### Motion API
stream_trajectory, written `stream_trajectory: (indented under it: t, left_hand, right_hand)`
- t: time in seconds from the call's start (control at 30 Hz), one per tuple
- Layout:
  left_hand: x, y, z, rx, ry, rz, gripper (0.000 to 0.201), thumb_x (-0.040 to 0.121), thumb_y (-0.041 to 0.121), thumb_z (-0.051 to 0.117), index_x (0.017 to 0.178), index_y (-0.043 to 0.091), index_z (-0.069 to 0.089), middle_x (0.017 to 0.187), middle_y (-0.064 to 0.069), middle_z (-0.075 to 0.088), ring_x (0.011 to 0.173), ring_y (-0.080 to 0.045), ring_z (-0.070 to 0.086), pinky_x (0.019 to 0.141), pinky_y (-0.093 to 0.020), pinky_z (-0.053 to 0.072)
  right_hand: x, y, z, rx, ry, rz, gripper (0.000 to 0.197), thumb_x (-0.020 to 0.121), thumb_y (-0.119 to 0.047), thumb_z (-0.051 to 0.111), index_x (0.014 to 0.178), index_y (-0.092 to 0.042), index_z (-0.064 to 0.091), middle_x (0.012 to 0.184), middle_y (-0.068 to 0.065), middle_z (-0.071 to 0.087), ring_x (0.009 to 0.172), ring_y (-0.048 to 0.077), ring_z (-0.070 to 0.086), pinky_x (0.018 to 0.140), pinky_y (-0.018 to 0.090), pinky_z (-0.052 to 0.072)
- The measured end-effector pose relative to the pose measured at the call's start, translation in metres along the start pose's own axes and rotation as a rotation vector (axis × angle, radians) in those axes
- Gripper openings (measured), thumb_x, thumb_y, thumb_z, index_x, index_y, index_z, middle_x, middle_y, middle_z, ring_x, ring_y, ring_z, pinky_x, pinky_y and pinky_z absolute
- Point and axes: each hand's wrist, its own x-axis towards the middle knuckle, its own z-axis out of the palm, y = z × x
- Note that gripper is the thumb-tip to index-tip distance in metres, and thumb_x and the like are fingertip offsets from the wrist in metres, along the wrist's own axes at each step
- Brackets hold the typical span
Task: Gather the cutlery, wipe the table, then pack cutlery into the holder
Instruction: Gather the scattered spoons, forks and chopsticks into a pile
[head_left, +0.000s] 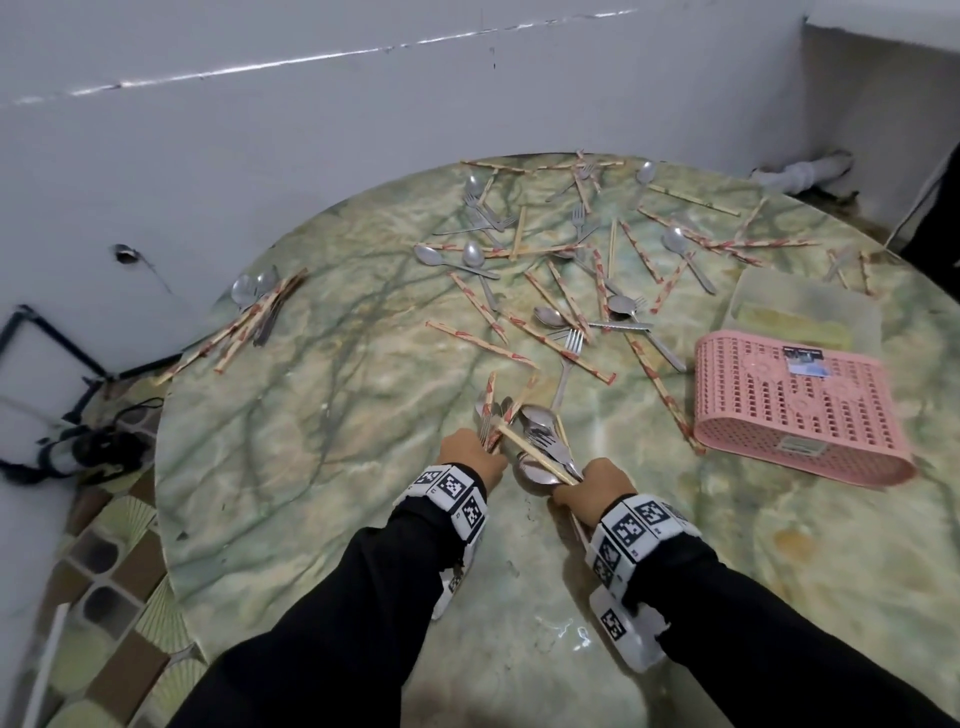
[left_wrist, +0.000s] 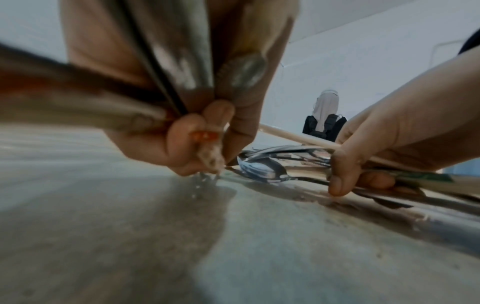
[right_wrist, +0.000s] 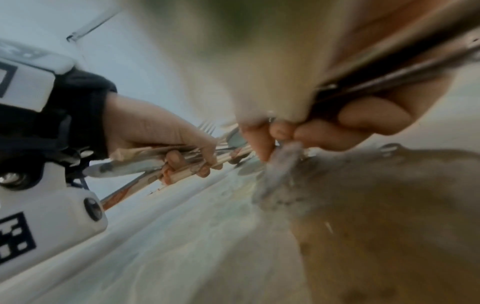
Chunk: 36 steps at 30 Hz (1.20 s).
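Both hands hold bundles low over the round marble table (head_left: 322, 467). My left hand (head_left: 470, 457) grips a bundle of wrapped chopsticks, forks and spoons (head_left: 491, 415); in the left wrist view its fingers (left_wrist: 192, 142) curl round the handles. My right hand (head_left: 595, 486) grips a bundle of spoons, forks and chopsticks (head_left: 543, 447), whose spoon bowl (left_wrist: 261, 168) touches the table. Several loose spoons, forks and paper-wrapped chopsticks (head_left: 571, 270) lie scattered across the far half. The pink perforated holder (head_left: 795, 415) lies on its side at the right.
A second small pile of spoons and chopsticks (head_left: 260, 306) sits at the table's left edge. A clear plastic tray (head_left: 800, 306) lies behind the pink holder. White walls close the far side; tiled floor and black cables (head_left: 78, 447) lie at the left.
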Motion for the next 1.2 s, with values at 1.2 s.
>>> stream_trajectory:
  t: [1.2]
  left_hand:
    - [0.125, -0.156, -0.235, -0.618, -0.005, 0.039, 0.008, 0.093, 0.003, 0.043, 0.096, 0.0, 0.05, 0.063, -0.005, 0.056, 0.052, -0.017, 0.044, 0.043, -0.022, 0.039]
  right_hand:
    - [0.024, -0.272, 0.071, 0.751, -0.237, -0.132, 0.025, 0.09, 0.004, 0.049, 0.067, -0.004, 0.05, 0.046, 0.005, 0.057, 0.026, 0.009, 0.044, 0.031, 0.012, 0.033]
